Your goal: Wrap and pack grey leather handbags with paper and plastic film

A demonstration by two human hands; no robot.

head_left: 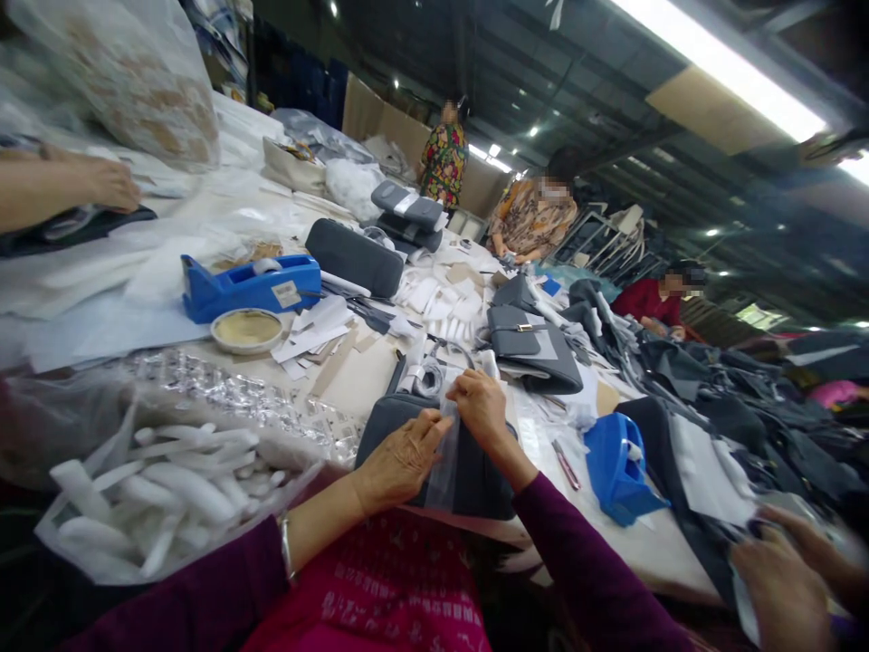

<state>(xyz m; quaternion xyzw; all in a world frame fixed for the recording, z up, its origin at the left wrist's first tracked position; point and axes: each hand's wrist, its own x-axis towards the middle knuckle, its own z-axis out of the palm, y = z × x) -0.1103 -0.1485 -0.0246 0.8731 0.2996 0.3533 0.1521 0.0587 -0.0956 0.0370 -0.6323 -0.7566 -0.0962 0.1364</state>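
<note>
A dark grey handbag [485, 484] lies in front of me at the table's near edge. Across its middle runs a clear plastic strip [441, 484]. My left hand [404, 457] pinches this strip from the left, fingers closed. Right beside it, my right hand [482, 407] is closed on the strip's upper part; both sets of fingertips nearly meet. A rolled, pale-wrapped strap [426, 378] sits just beyond the bag's top edge. What lies under my fingers is partly hidden.
Blue tape dispensers stand at left [254, 288] and right [621, 466]. A red-handled cutter [566, 464] lies on the right. White foam rolls fill a plastic bag [88, 566] at left. Grey bags [354, 257] and paper scraps cover the table. A co-worker's hands [780, 570] are close at right.
</note>
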